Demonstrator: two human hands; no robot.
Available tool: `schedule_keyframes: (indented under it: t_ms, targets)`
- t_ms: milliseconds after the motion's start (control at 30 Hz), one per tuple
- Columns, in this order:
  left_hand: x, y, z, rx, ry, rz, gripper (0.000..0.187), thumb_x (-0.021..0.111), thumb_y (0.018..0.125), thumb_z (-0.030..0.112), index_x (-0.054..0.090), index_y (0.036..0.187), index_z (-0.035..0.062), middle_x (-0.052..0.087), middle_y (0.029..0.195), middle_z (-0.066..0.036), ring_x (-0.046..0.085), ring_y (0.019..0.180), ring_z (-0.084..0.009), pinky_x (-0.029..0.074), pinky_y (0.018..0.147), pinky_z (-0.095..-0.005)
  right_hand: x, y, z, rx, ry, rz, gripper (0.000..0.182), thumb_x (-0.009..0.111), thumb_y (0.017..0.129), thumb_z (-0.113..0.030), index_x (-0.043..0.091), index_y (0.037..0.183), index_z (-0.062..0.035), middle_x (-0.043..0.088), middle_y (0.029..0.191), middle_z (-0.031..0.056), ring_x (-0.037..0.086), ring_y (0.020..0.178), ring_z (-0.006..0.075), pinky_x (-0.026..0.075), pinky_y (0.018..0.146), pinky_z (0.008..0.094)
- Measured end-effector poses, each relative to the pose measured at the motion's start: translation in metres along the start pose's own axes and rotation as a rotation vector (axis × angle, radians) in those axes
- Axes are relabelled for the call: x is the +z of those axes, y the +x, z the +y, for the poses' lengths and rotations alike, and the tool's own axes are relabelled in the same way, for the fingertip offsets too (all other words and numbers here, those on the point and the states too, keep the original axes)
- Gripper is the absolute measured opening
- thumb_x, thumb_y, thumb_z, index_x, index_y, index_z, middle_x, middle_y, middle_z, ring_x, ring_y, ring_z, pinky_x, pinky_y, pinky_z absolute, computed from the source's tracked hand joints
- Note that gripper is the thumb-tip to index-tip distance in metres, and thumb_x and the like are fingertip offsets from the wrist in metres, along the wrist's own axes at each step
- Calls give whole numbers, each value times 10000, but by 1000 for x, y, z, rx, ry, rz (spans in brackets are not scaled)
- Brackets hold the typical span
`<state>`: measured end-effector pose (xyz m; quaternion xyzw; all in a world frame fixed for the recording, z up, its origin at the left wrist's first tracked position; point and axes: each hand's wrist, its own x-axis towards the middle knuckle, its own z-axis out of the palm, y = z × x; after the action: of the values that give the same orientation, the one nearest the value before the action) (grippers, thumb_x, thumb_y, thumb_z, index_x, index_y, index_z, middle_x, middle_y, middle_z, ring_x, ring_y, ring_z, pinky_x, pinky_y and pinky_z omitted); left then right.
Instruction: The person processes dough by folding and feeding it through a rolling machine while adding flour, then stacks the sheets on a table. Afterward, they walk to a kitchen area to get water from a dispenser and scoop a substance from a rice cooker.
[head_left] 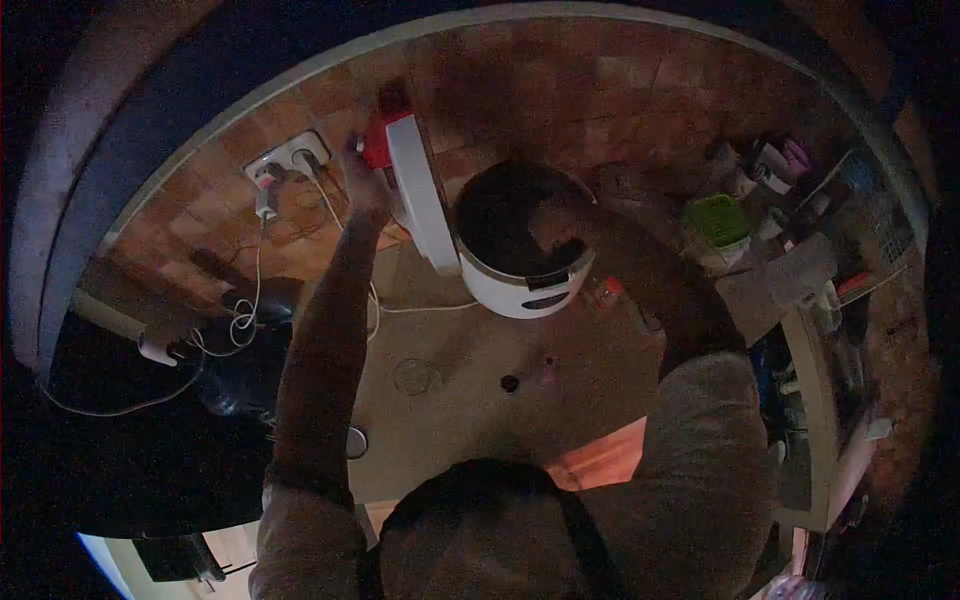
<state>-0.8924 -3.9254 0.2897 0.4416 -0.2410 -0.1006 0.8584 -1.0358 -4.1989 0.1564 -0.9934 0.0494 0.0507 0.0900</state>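
Note:
A white, round-bodied cooker that looks like a rice cooker (520,297) stands against the tiled wall, its dark inside uncovered. Its white lid (422,200) with a red top is tilted up on edge at the cooker's left side. My left hand (366,190) is closed on the outer, red side of this lid. Over the right part of the opening, my right hand (562,226) reaches into the cooker with its fingers curled. Darkness hides what those fingers hold, if anything.
A wall socket (287,163) with plugs and white cords is at left. A small red-capped item (608,291) stands beside the cooker. At right are a green container (718,220) and assorted clutter. A small dark round object (510,383) lies on the counter (455,350).

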Motion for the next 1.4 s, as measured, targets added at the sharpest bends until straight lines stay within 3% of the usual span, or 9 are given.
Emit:
schedule_keyframes:
  t_ms: [100,167,267,400,467,633,867,1067,1400]
  targets:
    - [-27,18,-14,-117,-472,-534,449,342,951,435,491,1175,75,596,1095,-77,581,1003,-214,446,889,-374,-3,0,2,5,8,24,422,556,885,-270,493,1229,-32,536,1173,135,549,1034,222,450,885,399]
    - [-26,15,-12,-112,-537,-558,450,353,952,430,477,1187,67,581,1121,-91,563,1035,-221,440,901,-376,-1,10,0,29,-18,80,426,558,885,-271,491,1232,-32,535,1178,135,548,1036,222,450,886,399]
    - [-25,13,-26,106,-62,-27,469,366,953,432,442,1219,53,567,1133,-108,546,1054,-227,438,899,-378,-2,18,3,58,-25,132,432,561,884,-272,488,1236,-33,532,1185,134,547,1040,221,449,888,399]
    - [-67,45,-55,566,742,68,495,377,957,430,387,1269,46,566,1100,-107,544,1024,-215,456,839,-345,-7,11,10,44,22,121,441,565,882,-274,484,1242,-34,529,1195,132,545,1046,220,449,890,398]
    - [-53,26,-44,487,780,37,482,377,959,422,392,1265,49,566,1084,-104,544,1006,-214,457,813,-333,-2,6,13,54,27,126,445,567,881,-275,482,1245,-34,527,1199,132,545,1048,220,448,891,398]
    - [-9,32,-30,-7,-73,-5,452,352,963,405,469,1213,47,582,1027,-99,571,920,-243,447,806,-367,-43,-23,41,54,214,131,455,572,880,-278,477,1253,-35,522,1211,130,542,1055,218,448,894,397]
    - [29,40,-42,192,977,-406,421,446,925,334,514,1211,33,611,1035,-135,575,937,-262,430,863,-379,-56,-132,104,106,627,319,471,579,877,-282,470,1264,-37,516,1227,128,540,1065,217,447,897,396]
    - [127,6,-104,193,1013,-617,312,543,872,313,651,1057,86,652,1013,-125,608,922,-284,453,840,-401,-11,-227,143,296,924,587,484,585,875,-285,464,1273,-38,511,1242,126,537,1073,215,446,900,396]
    - [113,-17,-163,107,1227,-607,363,533,875,331,575,1125,73,623,1038,-155,599,937,-308,450,839,-434,-10,-178,156,232,953,616,506,595,872,-290,454,1289,-40,503,1265,123,533,1086,213,445,905,394]
